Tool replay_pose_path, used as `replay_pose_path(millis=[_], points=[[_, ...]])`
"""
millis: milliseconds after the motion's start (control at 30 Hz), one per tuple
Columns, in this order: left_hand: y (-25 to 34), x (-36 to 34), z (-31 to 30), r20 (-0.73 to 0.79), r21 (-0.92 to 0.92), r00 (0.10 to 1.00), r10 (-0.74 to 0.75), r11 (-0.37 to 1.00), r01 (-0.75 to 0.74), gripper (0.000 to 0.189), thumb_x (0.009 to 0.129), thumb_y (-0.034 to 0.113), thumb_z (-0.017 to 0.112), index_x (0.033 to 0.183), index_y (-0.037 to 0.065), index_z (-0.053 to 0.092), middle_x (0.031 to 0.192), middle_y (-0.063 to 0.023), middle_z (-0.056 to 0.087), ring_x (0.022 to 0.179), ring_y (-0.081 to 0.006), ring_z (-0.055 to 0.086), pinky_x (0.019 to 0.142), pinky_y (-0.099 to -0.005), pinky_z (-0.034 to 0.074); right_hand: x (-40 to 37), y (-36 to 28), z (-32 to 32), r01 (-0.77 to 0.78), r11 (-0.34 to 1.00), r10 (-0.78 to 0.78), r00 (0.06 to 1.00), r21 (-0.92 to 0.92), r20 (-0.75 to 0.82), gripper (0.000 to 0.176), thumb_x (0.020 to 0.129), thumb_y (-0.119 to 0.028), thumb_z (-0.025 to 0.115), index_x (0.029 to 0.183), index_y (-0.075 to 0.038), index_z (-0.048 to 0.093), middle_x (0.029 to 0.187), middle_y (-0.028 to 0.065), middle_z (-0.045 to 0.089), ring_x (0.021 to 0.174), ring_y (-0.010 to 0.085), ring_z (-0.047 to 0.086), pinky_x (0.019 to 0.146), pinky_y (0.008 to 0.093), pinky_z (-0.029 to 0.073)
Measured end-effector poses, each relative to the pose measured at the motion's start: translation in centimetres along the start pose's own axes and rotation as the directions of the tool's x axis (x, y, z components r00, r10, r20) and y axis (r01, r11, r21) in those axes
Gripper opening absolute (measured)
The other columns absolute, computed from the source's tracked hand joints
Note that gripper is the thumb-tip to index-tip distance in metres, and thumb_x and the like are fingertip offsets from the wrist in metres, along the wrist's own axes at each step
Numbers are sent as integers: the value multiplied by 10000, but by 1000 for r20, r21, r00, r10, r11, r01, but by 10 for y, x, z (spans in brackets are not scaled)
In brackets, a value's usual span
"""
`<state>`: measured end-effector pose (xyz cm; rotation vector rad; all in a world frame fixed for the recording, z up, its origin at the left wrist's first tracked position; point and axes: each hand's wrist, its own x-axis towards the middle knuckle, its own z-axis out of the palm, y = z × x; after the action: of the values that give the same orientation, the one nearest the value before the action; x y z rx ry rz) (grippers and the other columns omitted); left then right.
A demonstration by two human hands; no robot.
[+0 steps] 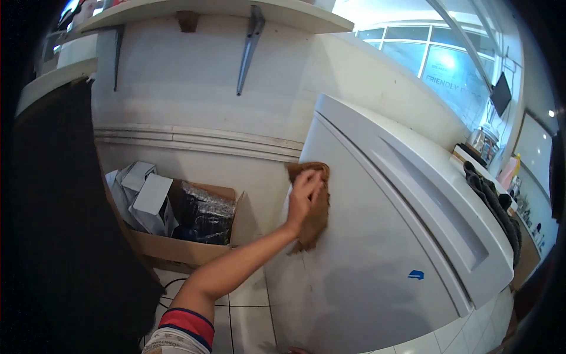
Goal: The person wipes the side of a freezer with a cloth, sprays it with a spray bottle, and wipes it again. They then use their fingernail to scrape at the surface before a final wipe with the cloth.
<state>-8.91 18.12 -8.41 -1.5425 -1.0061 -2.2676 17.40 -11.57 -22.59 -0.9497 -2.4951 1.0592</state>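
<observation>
My left hand (pixel 306 197) presses a brown cloth (pixel 316 221) against the left edge of a white refrigerator (pixel 365 253), its fingers bunched over the cloth. The cloth hangs below the hand along the side of the smooth door. A small blue mark (pixel 416 275) sits lower on the door. At the bottom edge of the view a sliver of skin (pixel 299 350) shows, perhaps my right hand, with its fingers hidden.
An open cardboard box (pixel 177 248) holding white packages and a plastic-wrapped black item stands on the tiled floor. Above is a bracketed shelf (pixel 218 9). A dark panel (pixel 76 224) rises at left. Dark cloth (pixel 495 206) and bottles lie at right.
</observation>
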Motion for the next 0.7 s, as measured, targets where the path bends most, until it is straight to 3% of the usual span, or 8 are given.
replay_pose_path(millis=[67, 200, 267, 367, 433, 500, 533, 700], points=[[9, 3, 2, -19, 59, 1000, 0, 998, 1, 254, 908, 66, 597, 1148, -12, 624, 1087, -139, 607, 985, -274, 584, 860, -331, 471, 0, -4, -1, -11, 999, 12, 1000, -50, 14, 456, 884, -204, 670, 1300, -77, 531, 1389, 208, 448, 1298, 392, 411, 1049, 458, 377], [-68, 97, 45, 50, -626, 954, -297, 735, 262, 268, 970, 211, 520, 1102, -15, 582, 979, -61, 605, 919, -173, 561, 846, -291, 450, -5, -21, -5, -57, 994, 53, 998, -95, -45, 463, 883, -205, 665, 1302, -65, 528, 1394, 221, 434, 1266, 412, 438, 1031, 463, 401], [-63, 128, 28, 347, -502, 818, -459, 646, 575, 328, 1003, 208, 436, 1252, 13, 523, 1236, -23, 534, 1110, -140, 509, 964, -306, 417, -16, -36, -9, -106, 990, 102, 993, -94, -51, 460, 880, -187, 656, 1302, -55, 525, 1395, 233, 425, 1248, 419, 454, 1017, 467, 419], [-8, 86, 14, 371, -497, 684, -629, 488, 718, 362, 1013, 184, 381, 1309, 0, 478, 1360, -58, 454, 1218, -179, 453, 1045, -318, 362, -24, -75, -23, -192, 981, 193, 981, 33, -17, 456, 869, -152, 645, 1295, -39, 526, 1388, 246, 424, 1233, 422, 466, 1003, 466, 431], [-26, -11, 29, -7, -323, 984, -177, 932, 165, 406, 1025, 244, 348, 1307, -13, 484, 1332, -148, 486, 1269, -239, 434, 1090, -336, 311, -28, -87, -29, -261, 958, 261, 965, 122, 15, 458, 866, -149, 646, 1293, -33, 526, 1388, 247, 424, 1232, 422, 467, 1003, 464, 430], [22, -107, -5, 219, -239, 902, -373, 875, 420, 477, 1041, 228, 245, 1440, -17, 340, 1523, -161, 272, 1423, -292, 227, 1172, -391, 161, -36, -90, -30, -199, 979, 198, 980, 37, 23, 456, 866, -137, 640, 1293, -22, 524, 1386, 244, 426, 1234, 423, 468, 1005, 470, 427], [37, -166, -20, 172, -173, 949, -265, 940, 294, 468, 1040, 216, 246, 1446, 6, 344, 1519, -163, 279, 1418, -306, 233, 1170, -396, 161, -39, -88, -28, -198, 980, 197, 980, 27, 23, 456, 866, -137, 640, 1293, -22, 524, 1386, 244, 426, 1234, 423, 468, 1005, 470, 427], [104, -336, -82, 85, -36, 617, -782, 617, 786, 386, 1030, 252, 379, 1328, 41, 504, 1351, -138, 471, 1295, -260, 420, 1117, -338, 274, -42, -99, -15, -226, 974, 227, 974, 25, -30, 425, 871, -96, 613, 1281, -13, 536, 1375, 239, 439, 1225, 398, 494, 932, 438, 497]])
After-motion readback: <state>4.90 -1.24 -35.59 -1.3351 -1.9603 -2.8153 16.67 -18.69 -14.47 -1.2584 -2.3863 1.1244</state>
